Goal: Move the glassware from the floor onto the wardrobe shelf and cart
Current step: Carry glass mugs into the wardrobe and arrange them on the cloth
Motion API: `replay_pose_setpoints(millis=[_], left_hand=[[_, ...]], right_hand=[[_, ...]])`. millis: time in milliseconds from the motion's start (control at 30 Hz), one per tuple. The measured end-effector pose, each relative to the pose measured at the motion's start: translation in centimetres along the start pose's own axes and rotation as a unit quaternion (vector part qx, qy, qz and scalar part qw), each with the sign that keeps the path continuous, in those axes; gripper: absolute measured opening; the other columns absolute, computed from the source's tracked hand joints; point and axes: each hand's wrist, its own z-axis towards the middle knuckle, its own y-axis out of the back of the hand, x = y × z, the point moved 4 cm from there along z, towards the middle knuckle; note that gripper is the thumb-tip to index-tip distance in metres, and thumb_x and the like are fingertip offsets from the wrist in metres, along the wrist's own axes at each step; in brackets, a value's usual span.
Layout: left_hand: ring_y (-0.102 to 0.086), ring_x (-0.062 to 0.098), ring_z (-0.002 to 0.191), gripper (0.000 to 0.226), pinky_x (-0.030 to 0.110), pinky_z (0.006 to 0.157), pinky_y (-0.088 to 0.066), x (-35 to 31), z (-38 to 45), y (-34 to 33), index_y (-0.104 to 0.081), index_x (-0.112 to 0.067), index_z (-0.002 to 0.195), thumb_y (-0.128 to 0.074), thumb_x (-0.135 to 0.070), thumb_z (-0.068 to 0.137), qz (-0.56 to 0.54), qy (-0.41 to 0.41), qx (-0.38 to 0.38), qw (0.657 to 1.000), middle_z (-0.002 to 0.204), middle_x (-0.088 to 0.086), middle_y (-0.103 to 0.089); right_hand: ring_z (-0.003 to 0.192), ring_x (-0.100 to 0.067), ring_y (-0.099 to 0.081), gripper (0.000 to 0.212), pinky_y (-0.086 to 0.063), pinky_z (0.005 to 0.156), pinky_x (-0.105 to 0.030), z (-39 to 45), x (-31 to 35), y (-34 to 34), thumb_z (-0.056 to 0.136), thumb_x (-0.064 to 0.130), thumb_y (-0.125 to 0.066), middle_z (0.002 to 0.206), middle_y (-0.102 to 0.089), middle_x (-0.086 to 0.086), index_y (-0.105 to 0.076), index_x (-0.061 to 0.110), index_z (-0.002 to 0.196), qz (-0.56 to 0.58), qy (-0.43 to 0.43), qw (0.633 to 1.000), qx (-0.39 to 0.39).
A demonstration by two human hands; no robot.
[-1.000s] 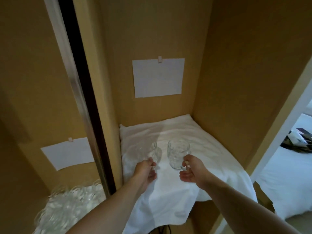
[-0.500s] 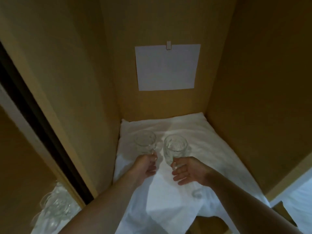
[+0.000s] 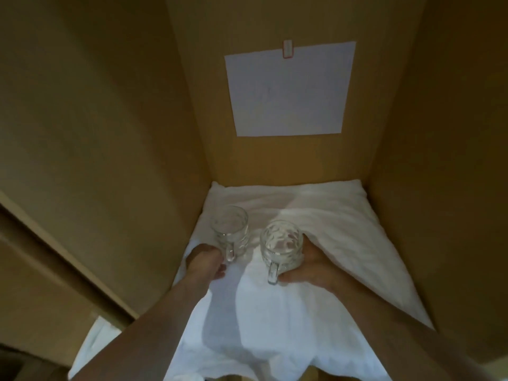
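Two clear glass mugs stand upright on a white cloth (image 3: 316, 215) that covers the wardrobe shelf (image 3: 313, 373) and hangs over its near edge. The left mug (image 3: 229, 228) sits close to the left wall of the compartment, its handle turned toward the near side. The right mug (image 3: 281, 247) stands just beside it, a little nearer, with a narrow strip of cloth between the two; its handle also points to the near side.

The left hand (image 3: 204, 261) lies at the near left of the left mug, fingers curled in at the mug's base beside the handle. Whether those fingers actually grip the handle or only touch the glass cannot be told, since the knuckles hide the contact. The right hand (image 3: 310, 266) wraps around the right mug from its right and near side: the thumb rises along the far right of the glass, and the fingers curl under its near side by the handle, so this hand clasps the mug.

Both forearms reach in from the near edge, the left from the lower left, the right from the lower right.

A white sheet of paper (image 3: 288, 89) hangs on the far wall of the wardrobe, held at its top edge by a small clip (image 3: 287, 49). The wooden side walls rise on the left and right of the shelf.
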Motion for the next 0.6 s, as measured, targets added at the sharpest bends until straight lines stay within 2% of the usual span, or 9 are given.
replay_pose_setpoints(millis=[100, 167, 233, 267, 333, 400, 467, 500, 600], left_hand=[[-0.063, 0.02, 0.075, 0.045, 0.044, 0.074, -0.056, -1.0, 0.7, 0.1, -0.063, -0.017, 0.103, -0.075, -0.02, 0.059, 0.077, -0.097, 0.03, 0.992, 0.085, 0.003, -0.067], [-0.065, 0.016, 0.089, 0.077, 0.041, 0.079, -0.059, -1.4, 1.3, -0.5, -0.046, -0.037, 0.122, -0.079, -0.007, 0.059, 0.068, -0.11, 0.078, 0.988, 0.105, -0.005, -0.064], [-0.071, 0.014, 0.094, 0.096, 0.035, 0.075, -0.062, -1.7, 2.9, -0.9, -0.044, -0.034, 0.137, -0.085, 0.002, 0.058, 0.077, -0.125, 0.074, 0.986, 0.114, -0.003, -0.069], [-0.071, 0.01, 0.092, 0.093, 0.031, 0.074, -0.062, -2.1, 3.2, -1.4, -0.046, -0.029, 0.138, -0.087, 0.002, 0.06, 0.077, -0.141, 0.084, 0.983, 0.111, -0.006, -0.07], [-0.068, 0.014, 0.091, 0.061, 0.026, 0.068, -0.061, -3.3, 2.7, -2.5, -0.052, -0.024, 0.125, -0.081, -0.008, 0.074, 0.054, -0.201, 0.123, 0.97, 0.107, -0.001, -0.066], [-0.059, 0.018, 0.087, 0.036, 0.022, 0.059, -0.058, -4.8, 2.5, -2.8, -0.052, -0.023, 0.112, -0.071, -0.014, 0.083, 0.066, -0.273, 0.086, 0.956, 0.104, 0.005, -0.057], [-0.058, 0.01, 0.087, 0.06, 0.021, 0.061, -0.055, -6.2, 4.2, -2.4, -0.048, -0.031, 0.11, -0.087, -0.011, 0.07, 0.109, -0.269, 0.042, 0.956, 0.105, -0.006, -0.058], [-0.059, 0.008, 0.088, 0.074, 0.026, 0.067, -0.056, -7.0, 5.0, -2.2, -0.047, -0.035, 0.112, -0.094, -0.02, 0.057, 0.143, -0.266, 0.013, 0.953, 0.106, -0.01, -0.058], [-0.06, 0.015, 0.104, 0.097, 0.032, 0.082, -0.056, -10.2, 7.1, -1.9, -0.047, -0.042, 0.124, -0.091, -0.046, 0.038, 0.268, -0.279, -0.008, 0.922, 0.118, -0.005, -0.055]], right_hand=[[0.112, -0.012, -0.067, 0.113, -0.059, 0.089, -0.045, 1.4, -0.1, -0.4, 0.028, 0.029, -0.104, 0.12, -0.07, 0.01, -0.054, 0.034, 0.13, 0.011, -0.002, 1.0, 0.017], [0.108, -0.012, -0.069, 0.101, -0.059, 0.09, -0.043, 1.6, 0.7, -0.2, 0.033, 0.024, -0.102, 0.115, -0.073, 0.008, -0.06, 0.03, 0.125, 0.011, -0.011, 0.999, 0.028], [0.103, -0.015, -0.071, 0.092, -0.06, 0.088, -0.045, 2.1, 1.3, 0.3, 0.036, 0.023, -0.1, 0.11, -0.075, 0.004, -0.064, 0.026, 0.12, 0.029, -0.026, 0.999, 0.029], [0.102, -0.016, -0.072, 0.089, -0.059, 0.089, -0.044, 2.3, 1.7, 0.6, 0.037, 0.021, -0.1, 0.109, -0.075, 0.003, -0.065, 0.024, 0.119, 0.045, -0.035, 0.998, 0.02], [0.099, -0.014, -0.072, 0.083, -0.059, 0.088, -0.038, 3.0, 2.7, 1.4, 0.04, 0.017, -0.1, 0.108, -0.075, 0.003, -0.065, 0.022, 0.115, 0.067, -0.056, 0.996, -0.025], [0.092, -0.012, -0.07, 0.074, -0.057, 0.075, -0.03, 3.9, 3.9, 2.6, 0.047, 0.014, -0.099, 0.105, -0.073, 0.003, -0.063, 0.022, 0.111, 0.071, -0.07, 0.992, -0.076], [0.079, -0.012, -0.068, 0.07, -0.053, 0.061, -0.028, 5.2, 4.9, 3.9, 0.053, 0.01, -0.097, 0.102, -0.072, -0.002, -0.062, 0.019, 0.112, 0.079, -0.08, 0.987, -0.112], [0.075, -0.012, -0.067, 0.069, -0.052, 0.057, -0.026, 5.9, 5.4, 4.5, 0.053, 0.009, -0.096, 0.103, -0.071, -0.004, -0.062, 0.017, 0.113, 0.072, -0.085, 0.986, -0.125], [0.091, -0.012, -0.063, 0.078, -0.056, 0.068, -0.023, 7.9, 7.4, 5.7, 0.051, 0.012, -0.097, 0.12, -0.055, -0.002, -0.062, 0.021, 0.12, 0.003, -0.074, 0.986, -0.146]])
